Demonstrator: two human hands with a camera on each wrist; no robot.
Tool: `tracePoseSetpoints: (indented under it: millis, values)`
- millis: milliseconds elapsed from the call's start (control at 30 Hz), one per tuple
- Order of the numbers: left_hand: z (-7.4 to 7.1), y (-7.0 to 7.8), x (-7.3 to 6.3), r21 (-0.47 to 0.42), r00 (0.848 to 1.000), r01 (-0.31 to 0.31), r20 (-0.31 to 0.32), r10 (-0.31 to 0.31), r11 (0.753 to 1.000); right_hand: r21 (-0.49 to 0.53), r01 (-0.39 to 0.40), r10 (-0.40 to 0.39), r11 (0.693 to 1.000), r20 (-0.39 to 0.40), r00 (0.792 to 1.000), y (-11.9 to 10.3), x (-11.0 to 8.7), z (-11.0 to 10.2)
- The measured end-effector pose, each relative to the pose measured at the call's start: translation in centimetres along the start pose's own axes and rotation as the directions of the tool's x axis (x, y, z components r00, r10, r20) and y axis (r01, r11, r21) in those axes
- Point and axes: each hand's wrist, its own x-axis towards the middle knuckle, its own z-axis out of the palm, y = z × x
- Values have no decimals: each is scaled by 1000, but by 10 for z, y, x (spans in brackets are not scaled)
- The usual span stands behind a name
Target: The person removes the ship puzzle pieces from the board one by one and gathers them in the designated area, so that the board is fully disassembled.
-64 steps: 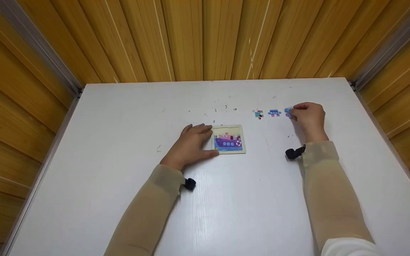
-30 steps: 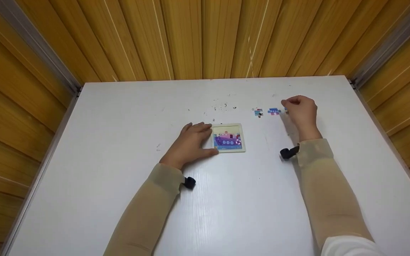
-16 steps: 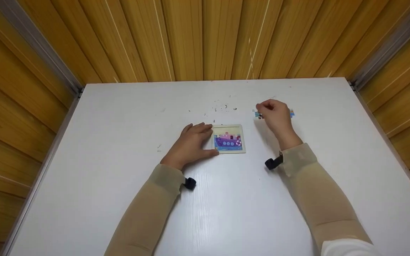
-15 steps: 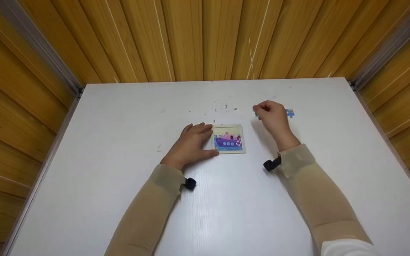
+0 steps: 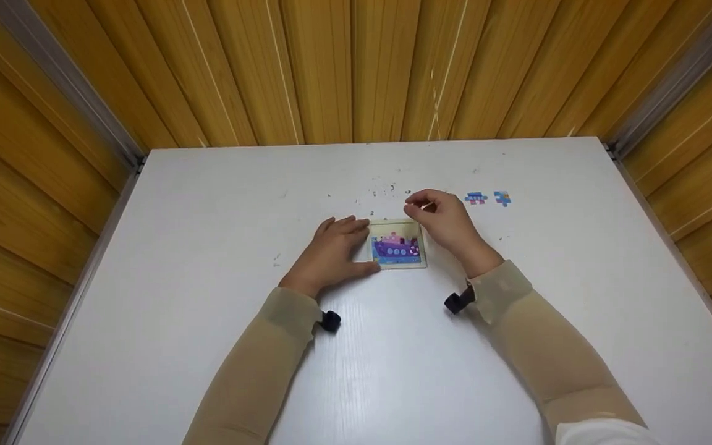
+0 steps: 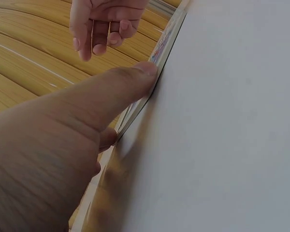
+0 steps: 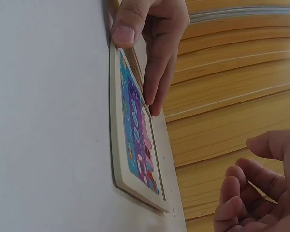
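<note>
A small jigsaw puzzle tray (image 5: 396, 242) with a pale rim lies flat on the white table, its picture a purple and pink ship on blue water. My left hand (image 5: 331, 253) holds its left side, the thumb at the near corner and the fingers at the far one. Beyond the tray's far right corner hovers my right hand (image 5: 445, 225), fingers bent, thumb near the index finger. I cannot tell whether a piece is between these fingertips. The right wrist view shows the tray (image 7: 118, 130) edge-on, with the right fingers (image 7: 227, 208) apart from it.
Two loose puzzle pieces lie right of my right hand: a blue and pink one (image 5: 475, 198) and a blue one with orange (image 5: 502, 198). Dark specks mark the table (image 5: 207, 204) behind the tray. A wood-look wall (image 5: 319, 74) rises past the far edge.
My right hand has come left from the rightmost piece, over the leftmost piece's spot, to the tray's far right corner. The leftmost piece no longer shows. My left hand stays in place.
</note>
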Motion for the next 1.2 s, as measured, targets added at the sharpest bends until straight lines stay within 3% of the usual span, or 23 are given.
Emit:
tracePoseSetpoints:
  millis: [467, 1200]
  values:
    - [-1, -3, -1, 3, 999, -37, 10, 36, 999, -103, 82, -58, 991, 216, 975, -3, -10, 21]
    - [-1, -4, -3, -5, 998, -58, -5, 58, 998, -309, 205, -99, 929, 326, 940, 9, -8, 35]
